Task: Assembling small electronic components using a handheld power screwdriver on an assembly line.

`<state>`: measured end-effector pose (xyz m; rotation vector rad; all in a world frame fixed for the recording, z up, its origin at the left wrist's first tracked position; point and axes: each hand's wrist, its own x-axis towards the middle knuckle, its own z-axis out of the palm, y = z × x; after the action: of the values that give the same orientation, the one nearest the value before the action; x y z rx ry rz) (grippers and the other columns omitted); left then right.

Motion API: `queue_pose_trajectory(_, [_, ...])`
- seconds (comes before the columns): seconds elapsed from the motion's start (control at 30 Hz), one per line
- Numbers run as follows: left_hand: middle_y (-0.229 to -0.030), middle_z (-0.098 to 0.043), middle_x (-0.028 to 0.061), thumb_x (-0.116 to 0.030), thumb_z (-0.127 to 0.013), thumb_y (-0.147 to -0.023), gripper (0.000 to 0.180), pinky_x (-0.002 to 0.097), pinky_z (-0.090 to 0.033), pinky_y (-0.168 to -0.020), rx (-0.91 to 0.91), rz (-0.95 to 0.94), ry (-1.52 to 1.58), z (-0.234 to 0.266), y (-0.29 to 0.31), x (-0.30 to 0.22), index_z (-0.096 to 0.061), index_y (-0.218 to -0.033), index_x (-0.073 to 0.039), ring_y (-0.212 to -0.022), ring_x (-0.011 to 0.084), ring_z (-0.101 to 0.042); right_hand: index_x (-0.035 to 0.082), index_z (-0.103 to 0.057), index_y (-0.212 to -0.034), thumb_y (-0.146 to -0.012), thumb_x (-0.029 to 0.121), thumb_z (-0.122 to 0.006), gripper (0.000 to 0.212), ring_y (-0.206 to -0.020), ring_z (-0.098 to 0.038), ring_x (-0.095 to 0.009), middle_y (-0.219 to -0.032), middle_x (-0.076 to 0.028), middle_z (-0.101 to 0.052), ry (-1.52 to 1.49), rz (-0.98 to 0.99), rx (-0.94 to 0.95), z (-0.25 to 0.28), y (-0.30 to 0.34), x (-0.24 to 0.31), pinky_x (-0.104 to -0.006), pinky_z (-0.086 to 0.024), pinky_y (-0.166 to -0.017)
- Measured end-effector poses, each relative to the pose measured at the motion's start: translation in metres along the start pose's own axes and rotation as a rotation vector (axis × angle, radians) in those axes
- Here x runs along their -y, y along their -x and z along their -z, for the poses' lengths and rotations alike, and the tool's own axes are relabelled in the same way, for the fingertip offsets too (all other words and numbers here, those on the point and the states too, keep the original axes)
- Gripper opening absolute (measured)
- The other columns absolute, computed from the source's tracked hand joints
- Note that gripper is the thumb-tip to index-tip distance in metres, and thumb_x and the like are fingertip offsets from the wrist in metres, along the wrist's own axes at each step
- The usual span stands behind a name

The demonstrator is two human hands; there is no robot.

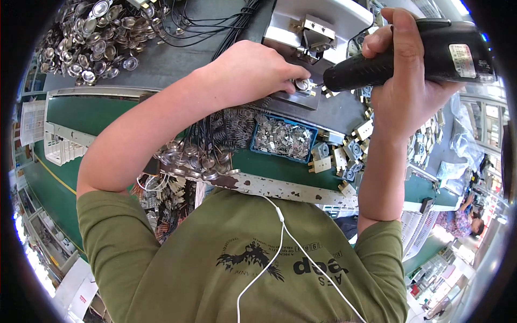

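Note:
My right hand (401, 70) is wrapped around a black power screwdriver (355, 74), which lies sideways with its nose pointing left. The thumb and fingertips of my left hand (264, 72) grip a small part with a round metal cap (303, 85), low over a metal block on the bench. The screwdriver's thin tip meets or nearly meets the side of this part; contact is too small to tell. Just behind stands a metal fixture (318, 33) with a clamp-like top.
A blue tray (285, 138) of small metal pieces sits nearer me, beside a heap of springs (231, 128). Round metal caps (89, 46) pile up at far left, with black cables (215, 24) alongside. Several white-and-grey blocks (339, 158) lie right. A person (460, 222) is farther off.

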<state>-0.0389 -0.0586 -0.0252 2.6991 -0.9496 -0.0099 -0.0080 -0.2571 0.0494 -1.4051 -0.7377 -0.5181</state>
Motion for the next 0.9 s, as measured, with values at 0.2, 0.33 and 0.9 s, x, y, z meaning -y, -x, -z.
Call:
queue_pose_trajectory(0.2, [-0.088, -0.074, 0.0077, -0.036, -0.067, -0.094, 0.034, 0.0419, -0.059, -0.072, -0.007, 0.000, -0.011, -0.001, 0.001, -0.002, -0.071, -0.126, -0.025, -0.088, 0.0274, -0.074, -0.004, -0.063, -0.102, -0.095, 0.005, -0.072, 0.014, -0.053, -0.062, -0.014, -0.079, -0.010, -0.067, 0.178, -0.182, -0.195, -0.020, 0.009, 0.016, -0.0262, -0.048, -0.049])
queue_pose_trajectory(0.33, [-0.087, -0.074, 0.0079, -0.036, -0.067, -0.094, 0.033, 0.0420, -0.059, -0.073, -0.022, -0.009, -0.005, -0.001, 0.002, -0.003, -0.071, -0.125, -0.024, -0.088, 0.0277, -0.074, -0.004, -0.064, -0.101, -0.095, 0.005, -0.072, 0.014, -0.053, -0.062, -0.014, -0.078, -0.009, -0.067, 0.174, -0.152, -0.186, -0.022, 0.011, 0.016, -0.0259, -0.048, -0.049])
queue_pose_trajectory(0.9, [-0.090, -0.073, 0.0076, -0.039, -0.065, -0.097, 0.037, 0.0429, -0.057, -0.073, 0.021, -0.025, -0.061, -0.004, 0.001, 0.001, -0.067, -0.132, -0.029, -0.088, 0.0289, -0.072, -0.006, -0.062, -0.105, -0.095, 0.005, -0.073, 0.018, -0.056, -0.063, -0.015, -0.082, -0.012, -0.068, 0.247, -0.096, -0.034, -0.027, 0.020, 0.015, -0.0265, -0.050, -0.050])
